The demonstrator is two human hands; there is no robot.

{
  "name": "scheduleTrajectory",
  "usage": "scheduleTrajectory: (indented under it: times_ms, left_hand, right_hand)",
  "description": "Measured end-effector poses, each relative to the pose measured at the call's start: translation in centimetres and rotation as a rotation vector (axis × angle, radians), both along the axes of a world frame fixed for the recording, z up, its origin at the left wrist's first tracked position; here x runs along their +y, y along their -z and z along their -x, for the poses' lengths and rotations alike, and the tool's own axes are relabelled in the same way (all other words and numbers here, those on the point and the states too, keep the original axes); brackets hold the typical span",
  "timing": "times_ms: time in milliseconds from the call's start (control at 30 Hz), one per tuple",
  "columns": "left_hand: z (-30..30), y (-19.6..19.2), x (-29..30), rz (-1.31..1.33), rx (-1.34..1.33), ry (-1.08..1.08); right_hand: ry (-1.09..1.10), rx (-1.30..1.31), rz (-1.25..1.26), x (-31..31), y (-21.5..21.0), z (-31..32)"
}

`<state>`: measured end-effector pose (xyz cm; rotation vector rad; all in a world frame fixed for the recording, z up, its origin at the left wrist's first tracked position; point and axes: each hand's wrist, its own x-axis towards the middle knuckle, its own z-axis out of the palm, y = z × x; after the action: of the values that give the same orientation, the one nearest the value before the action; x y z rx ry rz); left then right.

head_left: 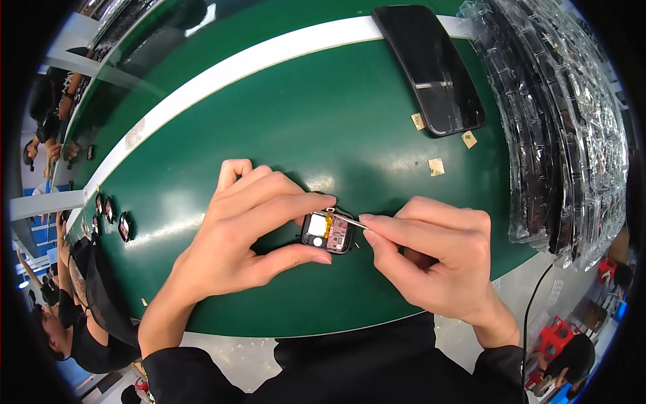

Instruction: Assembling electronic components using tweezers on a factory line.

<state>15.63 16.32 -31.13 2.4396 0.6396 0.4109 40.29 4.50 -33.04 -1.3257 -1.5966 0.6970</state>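
Observation:
A small black watch case [343, 250] lies face up and uncovered on the green table, showing a red circuit board [339, 233], a white block [317, 225] and a strip of yellow tape [329, 226]. My left hand [259, 215] grips the case between thumb below and fingers above. Pinched in my right hand [437, 252] is a thin metal tool, apparently tweezers [351, 221], whose tip reaches the upper edge of the case near the yellow tape. Exactly what the tip touches is too small to tell.
A black smartphone [434, 71] lies at the back right, with small tan stickers [437, 167] around it. Stacked clear plastic trays [552, 128] stand at the right edge. Several watch cases [124, 227] sit at the far left. A white strip [256, 64] crosses the table; co-workers sit at left.

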Motion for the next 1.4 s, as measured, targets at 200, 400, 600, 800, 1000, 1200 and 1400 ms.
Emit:
scheduleTrajectory:
  times_ms: [200, 400, 600, 800, 1000, 1200, 1400]
  left_hand:
    - [0.0, 0.1, 0.1, -0.016, -0.003, 0.002]
    - [-0.2, -0.2, 0.0, -0.024, -0.010, 0.004]
    - [-0.2, 0.4, 0.1, -0.056, -0.014, -0.019]
    - [-0.1, 0.3, 0.3, -0.046, -0.018, -0.006]
    - [0.1, 0.1, 0.9, -0.004, -0.010, 0.023]
    - [0.7, 0.1, 1.7, 0.080, -0.013, 0.069]
    - [0.8, 0.2, 1.7, 0.064, -0.005, 0.096]
  right_hand:
    - [0.003, -0.068, -0.039, 0.1, 0.3, 0.1]
    - [0.013, -0.062, -0.039, 0.0, 0.1, 0.1]
    - [0.074, -0.190, -0.165, 0.0, 0.1, 0.5]
    - [0.059, -0.229, -0.248, 0.1, 0.4, 0.6]
    - [0.036, -0.202, -0.218, 0.3, 0.6, 0.7]
    - [-0.007, -0.090, -0.065, 0.2, -0.3, 0.2]
    - [-0.050, -0.015, -0.006, 0.2, -0.1, 0.0]
